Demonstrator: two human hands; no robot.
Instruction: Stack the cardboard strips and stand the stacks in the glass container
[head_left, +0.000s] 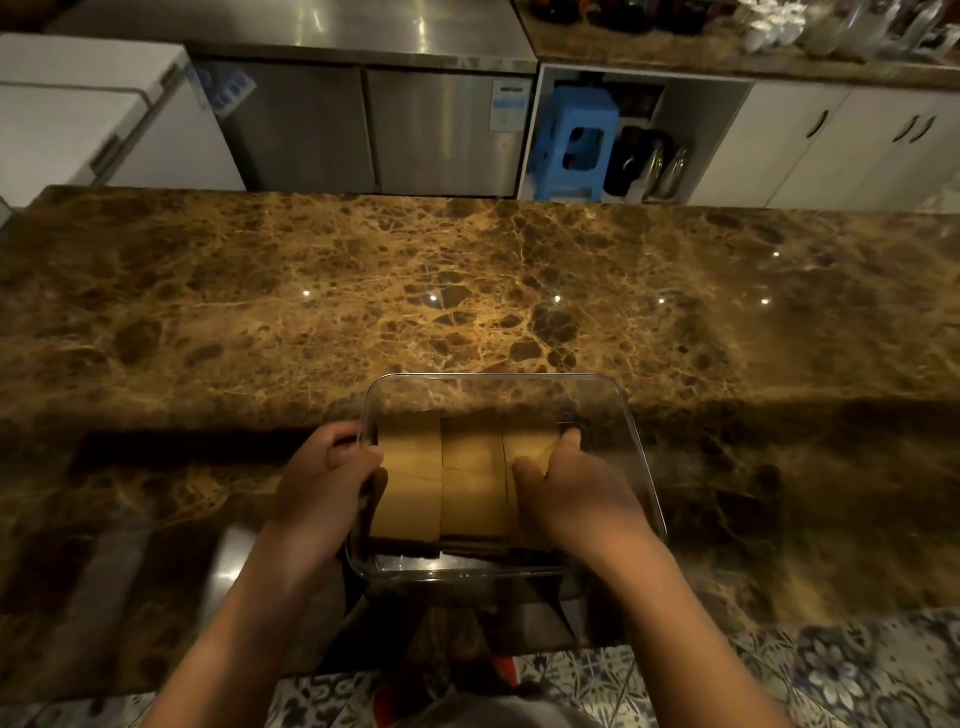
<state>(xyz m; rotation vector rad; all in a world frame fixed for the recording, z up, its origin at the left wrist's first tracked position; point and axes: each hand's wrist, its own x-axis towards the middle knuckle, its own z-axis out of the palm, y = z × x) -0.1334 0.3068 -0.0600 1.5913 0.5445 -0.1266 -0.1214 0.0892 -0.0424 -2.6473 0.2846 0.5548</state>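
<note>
A clear rectangular glass container (631, 436) sits near the front edge of the brown marble counter. Inside it stand stacks of tan cardboard strips (470, 480), side by side in rows, leaning toward the far wall. My left hand (324, 486) grips the container's left wall, fingers curled over the rim. Reaching inside the container, my right hand (563, 491) has its thumb and fingers closed on the rightmost cardboard stack (527, 444). The right part of the container holds no cardboard.
The marble counter (467, 291) stretches wide to both sides and behind the container. Beyond it are steel cabinets (374, 124), a white appliance (78, 114), a blue stool (576, 140) and white cupboards (831, 145). Patterned floor tiles (805, 670) show below the counter's front edge.
</note>
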